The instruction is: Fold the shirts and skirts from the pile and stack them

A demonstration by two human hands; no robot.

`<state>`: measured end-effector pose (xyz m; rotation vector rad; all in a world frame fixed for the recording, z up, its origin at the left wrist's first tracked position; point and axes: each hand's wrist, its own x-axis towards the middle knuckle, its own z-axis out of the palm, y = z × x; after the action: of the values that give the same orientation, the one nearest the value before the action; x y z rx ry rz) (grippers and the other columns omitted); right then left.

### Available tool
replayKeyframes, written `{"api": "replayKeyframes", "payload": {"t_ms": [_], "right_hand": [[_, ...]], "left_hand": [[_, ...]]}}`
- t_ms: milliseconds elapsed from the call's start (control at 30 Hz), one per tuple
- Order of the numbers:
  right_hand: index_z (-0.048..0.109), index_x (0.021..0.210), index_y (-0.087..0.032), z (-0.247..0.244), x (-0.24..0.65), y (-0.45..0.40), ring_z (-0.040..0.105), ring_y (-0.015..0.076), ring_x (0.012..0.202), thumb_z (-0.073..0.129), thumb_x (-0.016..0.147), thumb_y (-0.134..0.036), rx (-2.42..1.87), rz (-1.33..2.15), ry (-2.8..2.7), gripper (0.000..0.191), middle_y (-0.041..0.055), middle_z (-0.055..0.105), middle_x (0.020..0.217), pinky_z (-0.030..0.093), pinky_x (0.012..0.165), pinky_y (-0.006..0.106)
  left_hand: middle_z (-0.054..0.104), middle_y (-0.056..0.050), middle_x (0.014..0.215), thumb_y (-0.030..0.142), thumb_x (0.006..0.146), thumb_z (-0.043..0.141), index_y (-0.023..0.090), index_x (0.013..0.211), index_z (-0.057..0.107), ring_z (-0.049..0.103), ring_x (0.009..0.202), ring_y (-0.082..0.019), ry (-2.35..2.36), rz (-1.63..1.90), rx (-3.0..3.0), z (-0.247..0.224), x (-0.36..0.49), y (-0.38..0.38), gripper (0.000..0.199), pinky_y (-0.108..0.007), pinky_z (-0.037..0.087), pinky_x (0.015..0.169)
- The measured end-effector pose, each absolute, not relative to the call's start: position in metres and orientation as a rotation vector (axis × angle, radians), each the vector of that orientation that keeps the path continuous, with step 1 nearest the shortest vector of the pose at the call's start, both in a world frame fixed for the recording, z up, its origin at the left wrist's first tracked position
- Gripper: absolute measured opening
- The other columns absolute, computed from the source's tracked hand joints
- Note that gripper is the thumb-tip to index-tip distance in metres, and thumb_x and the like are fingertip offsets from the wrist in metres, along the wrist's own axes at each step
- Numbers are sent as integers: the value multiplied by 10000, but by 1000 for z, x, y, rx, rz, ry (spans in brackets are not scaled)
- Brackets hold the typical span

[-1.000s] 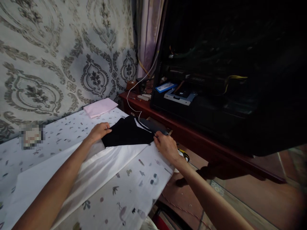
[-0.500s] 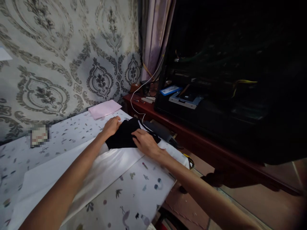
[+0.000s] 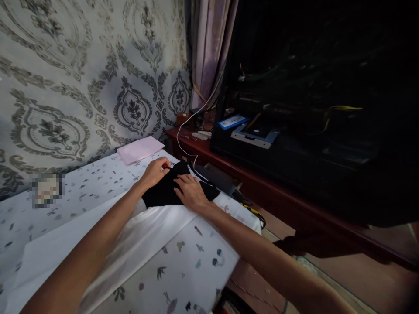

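Observation:
A black-and-white garment (image 3: 157, 192) lies spread over a white sheet with small printed figures (image 3: 183, 266). Its black part is at the far end with thin white trim, and the white part (image 3: 127, 248) stretches toward me. My left hand (image 3: 154, 173) has its thumb and fingers closed in a pinch at the far-left edge of the black cloth. Lying palm down on the black part, my right hand (image 3: 191, 194) has its fingers spread and rests flat on the fabric.
A folded pink cloth (image 3: 140, 150) lies near the patterned wall. On the right, a dark open case (image 3: 294, 174) stands on a red wooden table (image 3: 229, 163), with a drive bay and blue-edged drive (image 3: 233, 122) inside. A white cable (image 3: 179, 135) hangs down beside it.
My right hand has slid left across the black cloth, closer to my left hand. My left hand has shifted slightly right, its thumb and fingers now drawn together at the edge.

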<state>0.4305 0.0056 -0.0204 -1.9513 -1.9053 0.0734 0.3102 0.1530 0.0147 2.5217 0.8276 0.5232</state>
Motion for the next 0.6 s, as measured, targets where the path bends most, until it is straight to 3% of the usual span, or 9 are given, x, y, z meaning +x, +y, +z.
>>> {"api": "replayKeyframes", "payload": {"t_ms": [167, 300, 400, 500, 600], "right_hand": [[637, 1263, -128, -17, 433, 7, 505, 278, 1244, 507, 961, -222, -2028, 87, -1782, 342, 138, 616, 1332, 393, 1034, 422], [677, 1146, -108, -12, 433, 8, 573, 267, 1115, 434, 959, -155, -2035, 2, -1661, 309, 145, 677, 1188, 432, 981, 406], [620, 1267, -113, -15, 431, 10, 509, 268, 1272, 404, 974, -172, -1886, -104, -1788, 369, 158, 605, 1355, 399, 1058, 425], [510, 1422, -118, -26, 430, 13, 382, 254, 1430, 390, 1003, -251, -1819, -32, -2040, 456, 156, 486, 1506, 318, 1156, 466], [479, 1459, -129, -36, 431, 13, 343, 242, 1464, 356, 1022, -313, -1888, 26, -2116, 490, 146, 442, 1540, 273, 1190, 484]], "left_hand": [[659, -33, 917, 108, 801, 537, 230, 846, 612, 613, 934, -221, 598, 320, 2721, 10, 274, 131, 151, -337, 479, 849], [679, -54, 1017, 219, 902, 493, 228, 984, 629, 620, 985, -233, 645, 423, 2719, 11, 264, 121, 159, -367, 484, 895], [657, -103, 1206, 332, 980, 418, 204, 1208, 576, 587, 1140, -255, 694, 550, 2745, 6, 265, 114, 305, -413, 453, 995], [441, -148, 1538, 415, 1006, 377, 171, 1444, 416, 390, 1424, -268, 751, 292, 2766, -5, 263, 108, 503, -454, 304, 1158], [191, -113, 1661, 504, 1015, 303, 161, 1550, 274, 147, 1537, -243, 826, -6, 2731, -12, 253, 106, 637, -460, 130, 1232]]}}
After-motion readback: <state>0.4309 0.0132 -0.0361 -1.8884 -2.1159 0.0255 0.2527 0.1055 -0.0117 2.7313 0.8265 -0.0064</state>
